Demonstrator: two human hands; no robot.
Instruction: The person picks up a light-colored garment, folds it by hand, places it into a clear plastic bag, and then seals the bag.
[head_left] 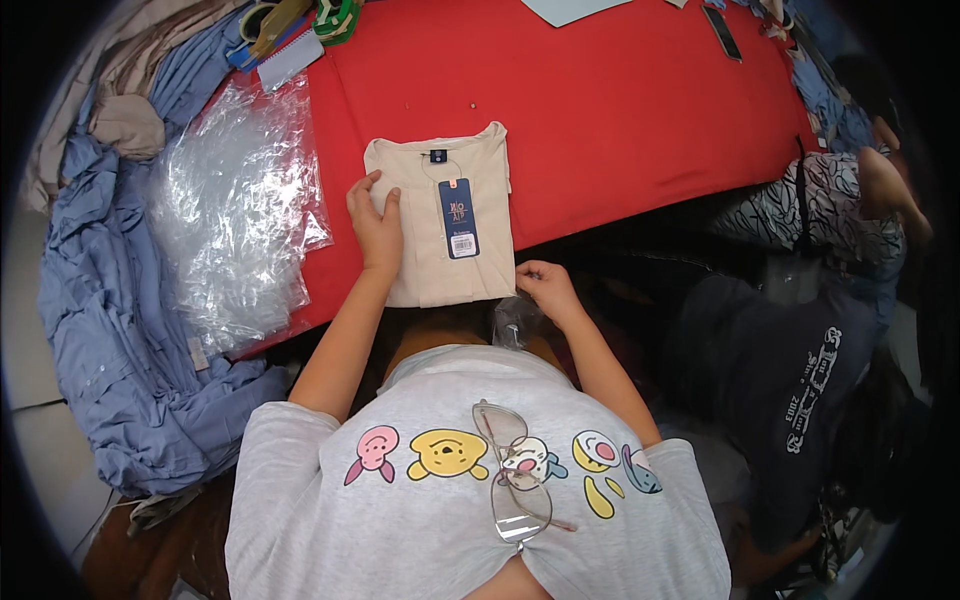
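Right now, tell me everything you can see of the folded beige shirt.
The folded beige shirt lies flat on the red table, folded into a neat rectangle, collar away from the person. It looks like soft cloth. A blue hang tag hangs from the neck onto its front. The left hand presses its left side; the right hand pinches its near right corner.

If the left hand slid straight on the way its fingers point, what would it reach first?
The left hand lies flat on the folded beige shirt, fingers pointing up the picture toward the far side. It would probably cross the shirt's top left edge, then bare red table cover; nothing else seems to lie in that line.
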